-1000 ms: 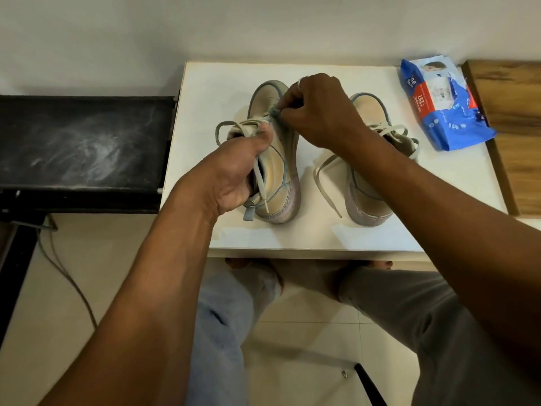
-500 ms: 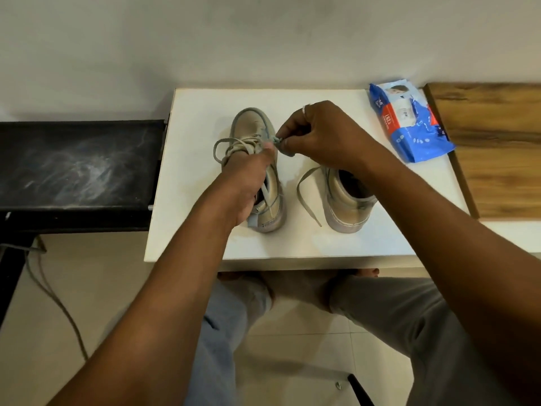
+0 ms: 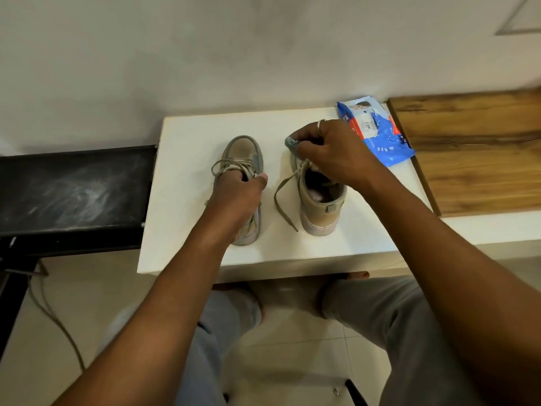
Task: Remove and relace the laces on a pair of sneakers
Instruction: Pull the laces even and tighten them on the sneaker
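Two beige sneakers stand side by side on the white table [image 3: 187,200], toes toward the wall. My left hand [image 3: 237,197] grips the left sneaker [image 3: 241,148] at its opening, with the thumb on the right side. That sneaker's lace [image 3: 218,168] loops loosely over its front. My right hand [image 3: 330,150] lies over the front of the right sneaker [image 3: 320,212], its fingers curled and pinching at the lacing there. One loose end of the right lace [image 3: 282,197] trails down onto the table between the two sneakers. The right hand hides most of the right sneaker's eyelets.
A blue wipes packet [image 3: 380,136] lies at the table's back right, just behind my right hand. A wooden surface [image 3: 474,159] adjoins on the right and a black bench [image 3: 73,189] on the left. A cable [image 3: 55,317] runs over the tiled floor.
My right hand has left the left sneaker's lace and moved right onto the front of the right sneaker. My left hand still holds the left sneaker. The camera has tilted upward.
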### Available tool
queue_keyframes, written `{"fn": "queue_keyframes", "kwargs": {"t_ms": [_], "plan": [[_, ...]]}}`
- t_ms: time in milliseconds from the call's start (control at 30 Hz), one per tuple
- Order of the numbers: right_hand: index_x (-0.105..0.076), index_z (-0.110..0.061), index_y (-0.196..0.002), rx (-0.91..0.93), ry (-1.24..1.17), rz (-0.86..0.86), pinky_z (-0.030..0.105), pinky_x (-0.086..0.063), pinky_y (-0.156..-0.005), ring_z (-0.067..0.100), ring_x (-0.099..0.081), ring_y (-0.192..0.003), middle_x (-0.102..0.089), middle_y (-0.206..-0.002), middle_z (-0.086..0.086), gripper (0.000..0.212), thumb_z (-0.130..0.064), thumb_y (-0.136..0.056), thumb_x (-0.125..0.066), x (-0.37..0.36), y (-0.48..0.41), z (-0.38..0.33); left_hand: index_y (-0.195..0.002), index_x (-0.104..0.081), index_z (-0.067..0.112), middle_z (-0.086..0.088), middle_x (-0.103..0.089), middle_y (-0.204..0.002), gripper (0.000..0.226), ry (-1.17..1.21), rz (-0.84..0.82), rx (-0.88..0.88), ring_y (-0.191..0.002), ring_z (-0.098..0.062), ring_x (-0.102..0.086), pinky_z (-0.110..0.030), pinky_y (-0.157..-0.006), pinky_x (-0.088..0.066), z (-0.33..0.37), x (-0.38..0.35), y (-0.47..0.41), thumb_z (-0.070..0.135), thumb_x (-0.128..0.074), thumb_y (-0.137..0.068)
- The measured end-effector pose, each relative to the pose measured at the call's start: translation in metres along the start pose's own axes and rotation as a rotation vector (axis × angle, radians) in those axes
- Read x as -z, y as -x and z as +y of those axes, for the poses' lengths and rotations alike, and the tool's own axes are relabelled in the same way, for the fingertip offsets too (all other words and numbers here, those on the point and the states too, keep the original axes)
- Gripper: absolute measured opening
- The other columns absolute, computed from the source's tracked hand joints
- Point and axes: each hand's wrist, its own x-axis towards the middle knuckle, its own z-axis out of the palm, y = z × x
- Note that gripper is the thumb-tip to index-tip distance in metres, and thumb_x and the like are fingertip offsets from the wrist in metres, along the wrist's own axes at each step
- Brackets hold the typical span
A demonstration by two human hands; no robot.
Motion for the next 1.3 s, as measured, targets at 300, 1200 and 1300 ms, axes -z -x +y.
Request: {"fn": "queue_keyframes", "kwargs": {"t_ms": [300,1200,1300], "plan": [[-0.074,-0.014,-0.094,-0.123,0.004,0.107,0.036,-0.057,-0.078,0.010,-0.064,-0.079,-0.072,-0.093,-0.007,0.022,-0.032,-0.092,-0.061,0.032,-0.015,0.051,-0.096,-0.066,0.028,0.008,-0.067,-0.095,0.020,0.004,0.001,-0.022,-0.090,-0.014,-0.063,-0.034,-0.083,-0.052,0.003,-0.016,0.007,0.045,-0.057,-0.091],[-0.056,-0.012,-0.105,-0.395,-0.057,0.531,0.011,-0.044,-0.050,0.010,-0.063,-0.096,-0.064,-0.108,0.001,0.026,-0.026,-0.090,-0.073,0.071,-0.069,0.187,-0.119,-0.064,0.031,0.014,-0.068,-0.112,0.028,-0.097,0.019,-0.125,-0.105,-0.011,-0.063,-0.041,-0.097,-0.051,0.010,-0.037,0.003,0.039,-0.060,-0.092],[-0.060,-0.014,-0.100,-0.387,0.002,0.515,0.013,-0.043,-0.055,0.008,-0.062,-0.091,-0.066,-0.105,0.000,0.024,-0.031,-0.089,-0.073,0.068,-0.072,0.191,-0.121,-0.063,0.030,0.013,-0.067,-0.115,0.030,-0.109,0.021,-0.120,-0.106,-0.011,-0.063,-0.040,-0.097,-0.050,0.009,-0.037,0.002,0.039,-0.060,-0.093]]}}
